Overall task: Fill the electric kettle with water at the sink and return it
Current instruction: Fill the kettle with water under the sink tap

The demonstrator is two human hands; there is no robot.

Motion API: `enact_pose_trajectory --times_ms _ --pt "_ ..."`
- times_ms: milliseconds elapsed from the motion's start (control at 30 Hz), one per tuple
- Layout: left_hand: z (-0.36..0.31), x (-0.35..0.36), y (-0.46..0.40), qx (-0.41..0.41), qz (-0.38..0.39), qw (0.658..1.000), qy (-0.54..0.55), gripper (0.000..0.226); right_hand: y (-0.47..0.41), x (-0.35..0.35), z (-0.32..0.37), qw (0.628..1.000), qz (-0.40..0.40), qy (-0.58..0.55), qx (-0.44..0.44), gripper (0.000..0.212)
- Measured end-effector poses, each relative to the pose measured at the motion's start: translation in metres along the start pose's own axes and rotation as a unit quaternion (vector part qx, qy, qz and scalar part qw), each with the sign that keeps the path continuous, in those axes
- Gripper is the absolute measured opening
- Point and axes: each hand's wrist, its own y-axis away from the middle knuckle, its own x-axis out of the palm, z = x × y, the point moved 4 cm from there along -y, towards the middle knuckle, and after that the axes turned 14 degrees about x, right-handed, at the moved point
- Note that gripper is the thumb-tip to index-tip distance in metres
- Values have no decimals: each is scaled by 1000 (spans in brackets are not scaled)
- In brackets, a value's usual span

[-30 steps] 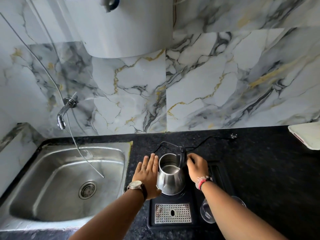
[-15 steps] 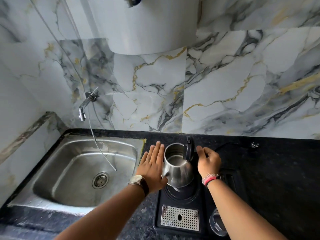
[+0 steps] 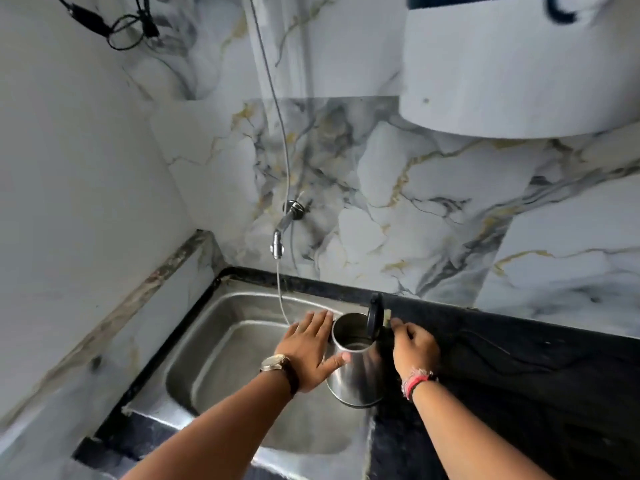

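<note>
The steel electric kettle [image 3: 356,372] hangs in the air over the right edge of the steel sink [image 3: 221,344], its black lid [image 3: 375,315] flipped up. My right hand [image 3: 414,348] grips the handle at the kettle's right side. My left hand [image 3: 308,351] lies flat against the kettle's left wall, fingers spread, thumb on the steel. The wall tap [image 3: 282,233] sticks out of the marble wall above the sink's back, up and left of the kettle. The kettle's base is out of view.
A thin hose [image 3: 282,174] hangs down the wall into the sink. The black stone counter [image 3: 519,368] runs to the right with a black cord [image 3: 485,341] on it. A white water heater [image 3: 512,71] is mounted above. A marble ledge [image 3: 138,306] borders the sink's left.
The kettle has been lifted off its black base and carried left to the sink's edge, both hands moving with it. The view has swung left; the base and tray have dropped out of sight.
</note>
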Motion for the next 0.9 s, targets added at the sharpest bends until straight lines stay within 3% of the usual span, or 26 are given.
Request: enact_pose_trajectory --times_ms 100,267,533,733,900 --pt "67 -20 -6 -33 -17 999 14 102 3 58 3 999 6 2 33 53" --pt "182 -98 -57 -134 -145 980 29 54 -7 140 19 999 -7 18 46 51" --pt "227 -145 -135 -129 -68 988 -47 39 -22 217 73 997 -41 71 12 57" --pt "246 -126 -147 -100 -79 989 76 33 -42 253 94 999 -25 15 36 55" --pt "266 -123 -156 -47 20 981 187 25 -55 265 90 997 -11 -41 67 50"
